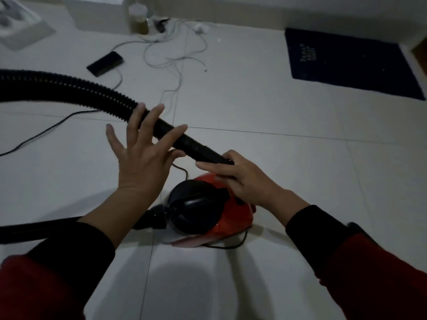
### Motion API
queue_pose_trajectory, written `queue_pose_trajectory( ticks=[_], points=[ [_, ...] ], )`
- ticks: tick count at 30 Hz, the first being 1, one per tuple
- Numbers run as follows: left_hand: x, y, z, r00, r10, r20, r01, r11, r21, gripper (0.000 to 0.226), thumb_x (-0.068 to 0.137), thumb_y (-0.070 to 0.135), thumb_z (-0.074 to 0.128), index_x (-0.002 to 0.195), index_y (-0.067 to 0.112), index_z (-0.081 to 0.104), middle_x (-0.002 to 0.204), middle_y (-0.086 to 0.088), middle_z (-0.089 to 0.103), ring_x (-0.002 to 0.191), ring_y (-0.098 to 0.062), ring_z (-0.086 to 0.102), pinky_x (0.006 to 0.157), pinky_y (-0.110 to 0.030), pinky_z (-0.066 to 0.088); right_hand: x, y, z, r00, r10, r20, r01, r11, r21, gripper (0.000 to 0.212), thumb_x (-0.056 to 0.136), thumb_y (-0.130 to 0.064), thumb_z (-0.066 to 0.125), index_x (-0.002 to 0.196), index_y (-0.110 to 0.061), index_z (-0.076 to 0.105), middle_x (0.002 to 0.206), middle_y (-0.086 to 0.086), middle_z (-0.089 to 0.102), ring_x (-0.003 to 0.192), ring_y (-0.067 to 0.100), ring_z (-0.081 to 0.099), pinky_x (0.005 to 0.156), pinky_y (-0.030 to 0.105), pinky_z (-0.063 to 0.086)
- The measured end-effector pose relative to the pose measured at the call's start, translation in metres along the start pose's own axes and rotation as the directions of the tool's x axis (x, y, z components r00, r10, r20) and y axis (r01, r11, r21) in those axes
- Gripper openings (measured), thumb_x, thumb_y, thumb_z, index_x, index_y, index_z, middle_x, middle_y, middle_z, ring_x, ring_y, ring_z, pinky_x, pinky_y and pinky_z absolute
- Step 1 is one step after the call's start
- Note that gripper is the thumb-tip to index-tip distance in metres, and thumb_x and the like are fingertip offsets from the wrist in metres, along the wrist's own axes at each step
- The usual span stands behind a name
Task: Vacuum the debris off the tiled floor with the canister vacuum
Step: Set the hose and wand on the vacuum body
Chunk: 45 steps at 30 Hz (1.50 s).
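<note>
Closest to the camera are the two forearms in dark sleeves with red further up, reaching out over the pale tiled floor (288, 158). Just past them sits the canister vacuum (208, 211), a small red body with a round black cap on its left end, resting on the tile between the arms with a thin black cord looping out from under it. A black tube (34, 229) comes off its left side and runs out of frame. The black ribbed hose (69, 88) arcs in from the left edge and ends in a smooth rigid nozzle section (191, 145) that slants down toward the vacuum. The right hand (240, 179) grips the low end of that nozzle, fingers curled round it, index finger laid along it. The left hand (145, 155) is spread wide, fingers straight, reaching over the hose where ribbed meets smooth; can't tell if it actually touches. Further back: a black flat device (105, 63), tangled white cables (175, 54), a dark blue mat (351, 63).
</note>
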State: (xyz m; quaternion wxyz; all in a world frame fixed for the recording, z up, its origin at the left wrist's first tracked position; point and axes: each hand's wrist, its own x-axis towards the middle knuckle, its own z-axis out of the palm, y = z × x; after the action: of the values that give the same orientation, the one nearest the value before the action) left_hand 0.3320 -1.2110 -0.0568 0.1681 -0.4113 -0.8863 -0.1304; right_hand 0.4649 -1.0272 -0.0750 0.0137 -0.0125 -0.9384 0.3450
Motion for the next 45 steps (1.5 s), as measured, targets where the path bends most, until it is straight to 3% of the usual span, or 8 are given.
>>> queue_pose_trajectory(
  ticks=[10,20,23,28,31,33,39,45],
  points=[
    [-0.020,-0.004,0.079,0.981,0.030,-0.191,-0.052,0.992,-0.113,0.043,0.078,0.045,0.060,0.120,0.032,0.063,0.140,-0.011,0.049,0.136,-0.030,0.023,0.100,-0.069,0.023,0.000,0.052,0.025,0.999,-0.014,0.029,0.016,0.998,-0.060,0.060,0.083,-0.031,0.070,0.129,-0.055,0.040,0.089,-0.010,0.043,0.078,-0.001,0.043,0.072,0.007,0.031],
    [-0.052,0.019,0.095,0.991,-0.132,-0.026,0.121,0.961,-0.247,0.058,0.080,0.058,0.048,0.129,0.030,0.059,0.150,-0.007,0.040,0.145,-0.031,0.013,0.107,-0.059,0.023,-0.015,0.059,0.043,0.986,0.065,0.157,-0.064,0.998,-0.011,0.049,0.078,-0.039,0.074,0.119,-0.055,0.054,0.097,-0.011,0.042,0.093,0.002,0.044,0.078,0.010,0.034],
    [-0.060,0.030,0.101,0.989,-0.140,-0.052,0.119,0.948,-0.294,0.064,0.079,0.062,0.042,0.131,0.027,0.057,0.150,-0.007,0.039,0.145,-0.028,0.016,0.107,-0.056,0.026,-0.013,0.061,0.040,0.984,0.056,0.167,-0.061,0.998,0.024,0.047,0.078,-0.035,0.075,0.116,-0.055,0.056,0.107,0.000,0.048,0.102,0.014,0.048,0.088,0.022,0.043],
    [-0.107,0.069,0.100,0.939,-0.119,-0.323,-0.006,0.933,-0.360,0.038,0.088,0.044,0.048,0.118,0.022,0.056,0.116,0.001,0.049,0.108,-0.020,0.046,0.090,-0.026,0.030,-0.004,0.068,0.036,0.977,0.023,0.212,-0.041,0.996,0.082,0.045,0.076,-0.034,0.077,0.116,-0.048,0.063,0.099,-0.002,0.050,0.097,0.010,0.050,0.092,0.029,0.044],
    [-0.140,0.104,0.120,0.946,0.248,-0.210,-0.298,0.921,-0.252,0.029,0.092,0.044,0.044,0.106,0.021,0.056,0.105,0.002,0.054,0.094,-0.018,0.055,0.083,-0.028,0.035,-0.004,0.073,0.033,0.965,0.009,0.261,-0.052,0.986,0.157,0.046,0.077,-0.028,0.077,0.121,-0.037,0.065,0.086,-0.018,0.054,0.085,-0.010,0.053,0.085,0.012,0.044],
    [-0.145,0.123,0.140,0.937,0.350,-0.006,-0.347,0.927,-0.144,0.039,0.086,0.045,0.046,0.109,0.020,0.066,0.105,0.001,0.067,0.096,-0.018,0.066,0.090,-0.028,0.034,0.000,0.078,0.032,0.951,0.002,0.310,-0.065,0.979,0.194,0.046,0.077,-0.029,0.077,0.120,-0.038,0.065,0.089,-0.023,0.061,0.088,-0.015,0.056,0.089,0.012,0.044],
    [-0.131,0.143,0.158,0.914,0.131,0.384,-0.149,0.989,0.018,0.070,0.096,0.051,0.016,0.117,0.010,0.068,0.120,-0.008,0.069,0.109,-0.021,0.066,0.104,-0.039,0.038,0.015,0.091,0.033,0.927,0.046,0.372,-0.112,0.981,0.157,0.038,0.070,-0.040,0.080,0.106,-0.043,0.069,0.100,-0.022,0.068,0.101,0.000,0.060,0.102,0.031,0.044],
    [-0.132,0.143,0.157,0.922,0.129,0.364,-0.149,0.988,0.029,0.074,0.096,0.051,0.007,0.121,0.014,0.066,0.125,-0.004,0.066,0.113,-0.016,0.064,0.104,-0.035,0.039,0.019,0.106,0.024,0.905,0.037,0.423,-0.113,0.981,0.156,0.039,0.073,-0.032,0.079,0.111,-0.038,0.070,0.094,-0.024,0.059,0.093,-0.004,0.056,0.090,0.018,0.040]
  ],
)
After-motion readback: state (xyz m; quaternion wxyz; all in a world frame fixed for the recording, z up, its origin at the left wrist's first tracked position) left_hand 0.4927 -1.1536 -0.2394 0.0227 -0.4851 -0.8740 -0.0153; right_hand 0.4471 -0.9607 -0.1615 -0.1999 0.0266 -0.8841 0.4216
